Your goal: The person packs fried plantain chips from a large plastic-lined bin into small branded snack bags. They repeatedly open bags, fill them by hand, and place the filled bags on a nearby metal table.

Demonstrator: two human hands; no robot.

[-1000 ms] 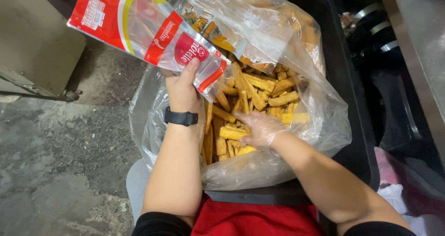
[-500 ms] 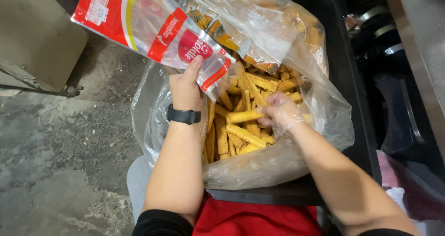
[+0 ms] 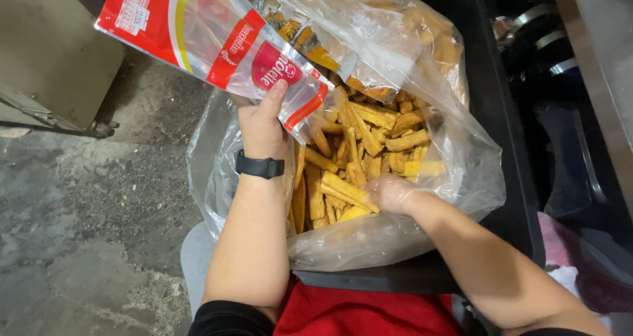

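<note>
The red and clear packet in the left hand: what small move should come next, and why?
Probably lift the right hand with its few yellow sticks up to the red and clear packet. The left hand holds that packet tilted above the big clear bag in the black bin, and the right hand grips sticks from the pile inside it.

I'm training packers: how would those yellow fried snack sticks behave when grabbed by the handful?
The yellow fried snack sticks look rigid and thin, so probably brittle. Loosely piled in the clear plastic bag, they likely slide apart. The gloved right hand holds only a few.
</note>
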